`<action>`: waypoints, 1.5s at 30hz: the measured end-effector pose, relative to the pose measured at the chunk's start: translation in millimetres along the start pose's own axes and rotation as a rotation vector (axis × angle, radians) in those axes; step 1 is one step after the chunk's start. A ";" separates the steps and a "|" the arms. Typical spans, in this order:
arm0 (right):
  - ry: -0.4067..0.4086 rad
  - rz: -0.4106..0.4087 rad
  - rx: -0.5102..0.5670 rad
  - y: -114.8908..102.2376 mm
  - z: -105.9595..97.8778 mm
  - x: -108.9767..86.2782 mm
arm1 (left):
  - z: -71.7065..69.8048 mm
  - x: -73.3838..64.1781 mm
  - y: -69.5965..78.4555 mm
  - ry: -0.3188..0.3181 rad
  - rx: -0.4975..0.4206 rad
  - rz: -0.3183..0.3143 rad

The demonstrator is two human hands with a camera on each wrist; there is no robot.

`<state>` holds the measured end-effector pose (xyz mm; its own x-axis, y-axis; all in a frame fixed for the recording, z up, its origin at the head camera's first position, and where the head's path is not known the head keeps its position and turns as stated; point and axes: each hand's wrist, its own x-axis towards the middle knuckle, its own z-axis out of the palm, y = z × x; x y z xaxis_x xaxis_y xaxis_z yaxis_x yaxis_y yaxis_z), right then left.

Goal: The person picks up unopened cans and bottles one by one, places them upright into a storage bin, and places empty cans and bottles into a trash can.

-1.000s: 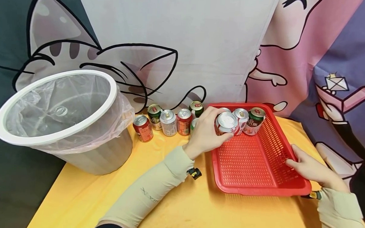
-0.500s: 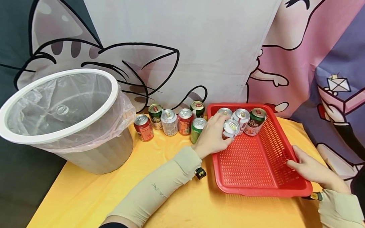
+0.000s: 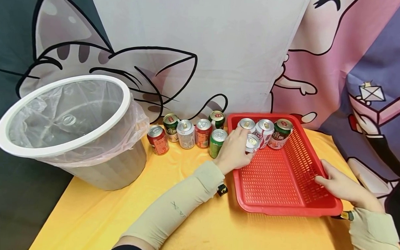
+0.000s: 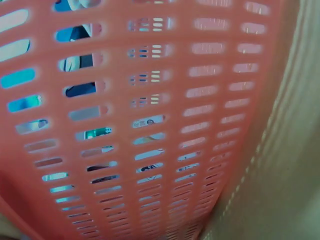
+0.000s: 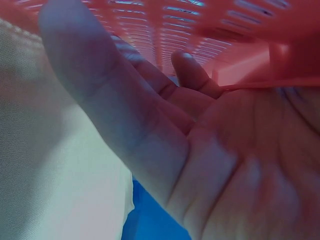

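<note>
My left hand (image 3: 233,150) holds a silver-topped drink can (image 3: 252,142) low inside the red plastic basket (image 3: 288,209), at its left side. Fingers cover most of the can's body. Right behind it stand a silver-topped can (image 3: 246,124), a white-and-red can (image 3: 264,131) and a dark green can (image 3: 280,133), all upright. My right hand (image 3: 338,183) grips the basket's right rim, its thumb over the edge. In the right wrist view, fingers (image 5: 120,100) reach beneath the rim. The left wrist view is filled by the slotted basket wall (image 4: 117,117) and a sleeve.
Left of the basket, several cans stand on the yellow cloth (image 3: 183,227), among them a light green can (image 3: 216,143) close to my left wrist and a red can (image 3: 158,140). A lined waste bin (image 3: 119,170) stands at far left. Printed fabric (image 3: 201,84) hangs behind.
The can in my left hand has come down into the basket, slightly rightward at first. The light green can now shows beside that hand. My right hand stays on the rim.
</note>
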<state>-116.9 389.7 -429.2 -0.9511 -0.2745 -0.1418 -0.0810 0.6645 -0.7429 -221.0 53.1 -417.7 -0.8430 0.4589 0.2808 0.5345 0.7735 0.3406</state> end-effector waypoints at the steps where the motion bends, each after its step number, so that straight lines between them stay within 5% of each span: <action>1: 0.000 0.000 -0.001 0.1 0.1 0.0 | 0.2 0.2 0.5 -0.001 0.014 -0.001; 14: 0.036 -0.041 -0.074 3.4 1.0 0.1 | 7.1 0.0 2.3 0.059 0.060 -0.015; 23: -0.002 0.008 -0.003 3.4 1.7 1.1 | 5.1 -5.2 0.5 0.112 0.044 0.001; 45: -0.023 0.018 0.017 2.4 -0.4 1.4 | -33.9 -25.0 -43.0 0.219 0.109 0.087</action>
<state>-118.5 391.2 -431.0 -0.9453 -0.2783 -0.1700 -0.0585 0.6574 -0.7513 -220.9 -6.5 -408.9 -0.7542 0.4295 0.4967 0.5851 0.7829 0.2114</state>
